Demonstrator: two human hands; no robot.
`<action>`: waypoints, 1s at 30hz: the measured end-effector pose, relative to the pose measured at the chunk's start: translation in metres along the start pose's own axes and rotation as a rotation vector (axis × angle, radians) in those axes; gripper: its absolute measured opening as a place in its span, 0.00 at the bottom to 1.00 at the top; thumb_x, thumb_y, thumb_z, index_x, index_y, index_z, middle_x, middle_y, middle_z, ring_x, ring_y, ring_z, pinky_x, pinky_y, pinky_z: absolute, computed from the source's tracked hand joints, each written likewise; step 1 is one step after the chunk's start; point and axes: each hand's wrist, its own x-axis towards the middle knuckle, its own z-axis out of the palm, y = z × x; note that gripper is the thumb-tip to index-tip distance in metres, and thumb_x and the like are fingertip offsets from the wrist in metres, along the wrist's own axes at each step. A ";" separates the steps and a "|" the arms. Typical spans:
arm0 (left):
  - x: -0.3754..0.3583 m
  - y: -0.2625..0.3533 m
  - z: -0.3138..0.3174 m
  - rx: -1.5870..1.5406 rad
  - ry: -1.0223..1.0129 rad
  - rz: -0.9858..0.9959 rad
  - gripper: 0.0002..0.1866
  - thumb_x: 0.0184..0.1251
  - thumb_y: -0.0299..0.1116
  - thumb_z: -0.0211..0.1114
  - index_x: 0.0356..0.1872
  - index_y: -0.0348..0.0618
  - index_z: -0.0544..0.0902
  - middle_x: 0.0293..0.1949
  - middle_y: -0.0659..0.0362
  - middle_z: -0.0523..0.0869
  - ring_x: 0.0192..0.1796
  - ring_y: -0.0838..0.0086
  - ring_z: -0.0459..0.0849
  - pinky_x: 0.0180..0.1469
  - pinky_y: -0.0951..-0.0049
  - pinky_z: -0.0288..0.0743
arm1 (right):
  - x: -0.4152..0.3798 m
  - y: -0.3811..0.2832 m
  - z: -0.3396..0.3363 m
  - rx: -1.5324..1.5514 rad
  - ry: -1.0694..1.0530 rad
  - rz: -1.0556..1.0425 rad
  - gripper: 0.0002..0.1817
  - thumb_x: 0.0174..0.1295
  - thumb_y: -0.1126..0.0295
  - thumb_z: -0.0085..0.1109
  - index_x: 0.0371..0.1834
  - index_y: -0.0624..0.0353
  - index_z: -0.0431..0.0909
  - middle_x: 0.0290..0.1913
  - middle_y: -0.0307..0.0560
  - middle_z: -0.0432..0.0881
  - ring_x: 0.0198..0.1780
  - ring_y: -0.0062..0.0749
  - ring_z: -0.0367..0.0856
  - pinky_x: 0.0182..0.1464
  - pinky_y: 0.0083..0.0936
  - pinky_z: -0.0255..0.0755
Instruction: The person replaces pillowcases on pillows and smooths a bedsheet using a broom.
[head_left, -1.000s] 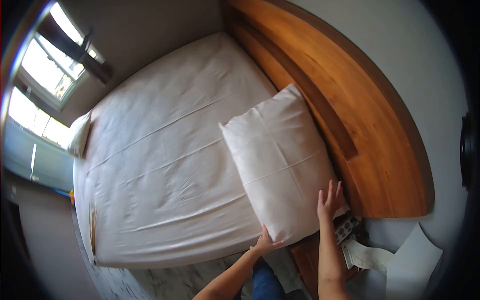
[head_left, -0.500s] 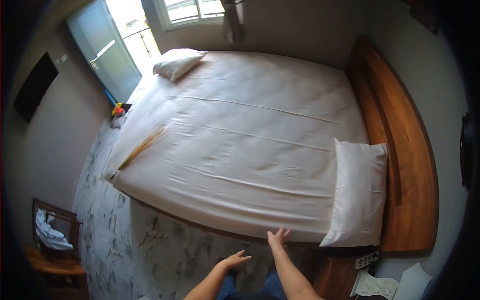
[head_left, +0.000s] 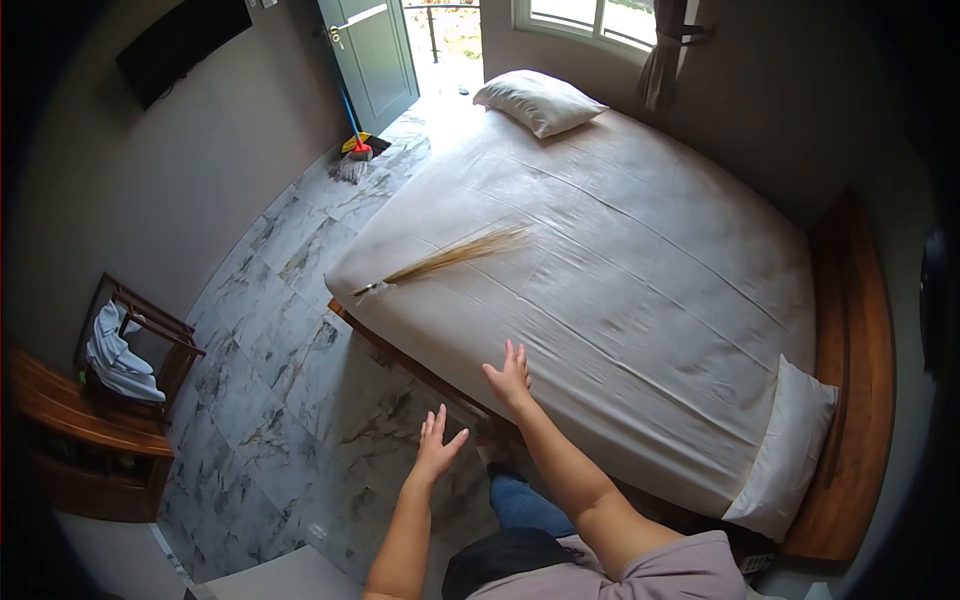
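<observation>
My left hand (head_left: 437, 450) is held out over the floor beside the bed, empty, its fingers apart. Also empty, my right hand (head_left: 509, 375) hovers at the bed's near edge with fingers spread. In front of them lies the bed (head_left: 640, 290), covered with a pale, slightly wrinkled fitted sheet. A straw bed broom (head_left: 450, 255) rests on the sheet close to the foot corner, its handle toward the left. One white pillow (head_left: 540, 102) lies at the far foot corner, another pillow (head_left: 785, 450) against the headboard on the near side.
Marbled tiles (head_left: 270, 400) form the floor. A wooden chair (head_left: 140, 345) with white cloth on it stands at left, by a wooden desk (head_left: 90, 430). A mop (head_left: 352, 165) and dustpan stand near the open door (head_left: 370, 60). The wooden headboard (head_left: 850, 400) bounds the right.
My view has swung left, toward the door and the foot of the bed. Both hands have risen and stretched forward, fingers opening wider. Broom and pillows keep their places on the bed.
</observation>
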 end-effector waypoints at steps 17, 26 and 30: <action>0.267 -0.019 -0.420 0.307 0.330 0.142 0.35 0.61 0.50 0.54 0.68 0.61 0.52 0.70 0.50 0.39 0.71 0.53 0.38 0.67 0.48 0.38 | 0.205 -0.393 0.256 -0.131 0.032 -0.329 0.44 0.50 0.49 0.58 0.69 0.45 0.46 0.71 0.56 0.37 0.70 0.52 0.40 0.61 0.63 0.36; 0.434 -0.064 -0.569 0.298 0.024 0.172 0.35 0.61 0.54 0.52 0.68 0.59 0.53 0.70 0.47 0.40 0.71 0.52 0.38 0.67 0.49 0.39 | 0.334 -0.477 0.335 -0.086 0.181 -0.023 0.46 0.48 0.51 0.59 0.69 0.48 0.46 0.70 0.59 0.38 0.69 0.54 0.42 0.63 0.57 0.38; 0.539 -0.068 -0.616 0.319 -0.077 0.281 0.35 0.60 0.53 0.53 0.68 0.58 0.54 0.69 0.46 0.40 0.71 0.52 0.38 0.66 0.49 0.40 | 0.418 -0.495 0.372 -0.017 0.297 0.009 0.46 0.49 0.52 0.59 0.69 0.49 0.45 0.70 0.60 0.39 0.69 0.56 0.43 0.65 0.51 0.42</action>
